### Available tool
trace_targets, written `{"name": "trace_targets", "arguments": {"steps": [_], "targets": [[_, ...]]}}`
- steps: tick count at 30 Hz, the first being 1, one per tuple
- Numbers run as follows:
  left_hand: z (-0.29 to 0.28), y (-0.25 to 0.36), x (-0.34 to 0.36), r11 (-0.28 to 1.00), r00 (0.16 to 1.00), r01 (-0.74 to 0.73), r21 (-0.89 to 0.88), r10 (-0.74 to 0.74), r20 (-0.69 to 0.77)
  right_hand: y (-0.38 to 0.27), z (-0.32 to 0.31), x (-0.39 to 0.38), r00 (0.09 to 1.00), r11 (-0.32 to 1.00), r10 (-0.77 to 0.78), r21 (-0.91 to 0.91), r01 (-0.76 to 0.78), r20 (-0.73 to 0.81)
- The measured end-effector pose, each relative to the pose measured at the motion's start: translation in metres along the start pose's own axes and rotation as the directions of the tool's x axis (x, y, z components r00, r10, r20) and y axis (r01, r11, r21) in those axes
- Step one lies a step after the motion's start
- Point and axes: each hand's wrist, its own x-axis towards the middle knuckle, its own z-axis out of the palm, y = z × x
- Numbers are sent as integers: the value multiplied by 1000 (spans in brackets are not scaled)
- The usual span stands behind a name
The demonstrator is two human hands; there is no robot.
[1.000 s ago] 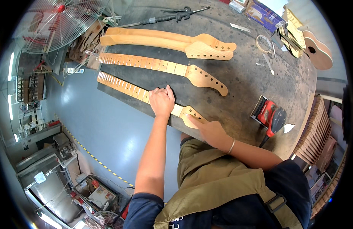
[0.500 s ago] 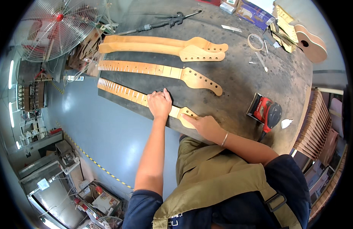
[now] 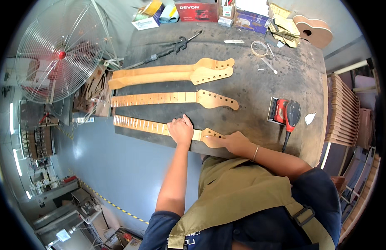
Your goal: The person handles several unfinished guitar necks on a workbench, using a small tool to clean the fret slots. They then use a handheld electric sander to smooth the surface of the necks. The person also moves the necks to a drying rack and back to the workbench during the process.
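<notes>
The nearest guitar neck (image 3: pixel 138 124) lies fretboard up along the bench's near edge, its headstock to the right. My left hand (image 3: pixel 181 131) is closed over this neck near the headstock end, fingers bent across it. With one finger stretched along the headstock face, my right hand (image 3: pixel 238 144) grips the headstock; its other fingers are partly hidden. Just beyond lies a second guitar neck (image 3: pixel 176 98), also fretboard up. Farther back, two more necks rest side by side, the nearer one's headstock (image 3: pixel 211 76) partly overlapping the other headstock (image 3: pixel 220 63).
A red and black sander (image 3: pixel 284 114) stands on the bench (image 3: pixel 251 96) at right, near a small white piece (image 3: pixel 310 118). A tape roll (image 3: pixel 259 48), an air gun (image 3: pixel 181 43) and several boxes (image 3: pixel 197 12) lie farther back. A large fan (image 3: pixel 61 54) stands at left.
The view has tilted up, so the bench sits lower in the picture and more boxes show at the back. Both hands stay on the nearest neck.
</notes>
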Motion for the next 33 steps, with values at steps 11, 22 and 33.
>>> {"name": "trace_targets", "arguments": {"steps": [11,22,33], "targets": [[-35,-51,2,822,841,-508,-259,538,57,-28,-14,-8,987,983,156,-98,-159,-35],[-3,-132,99,719,728,-680,-143,686,-9,-53,-26,-42,677,790,577,101,-604,-457],[-26,-100,220,795,829,-553,-250,556,-66,-79,-6,-27,461,724,633,267,-636,-622]]}}
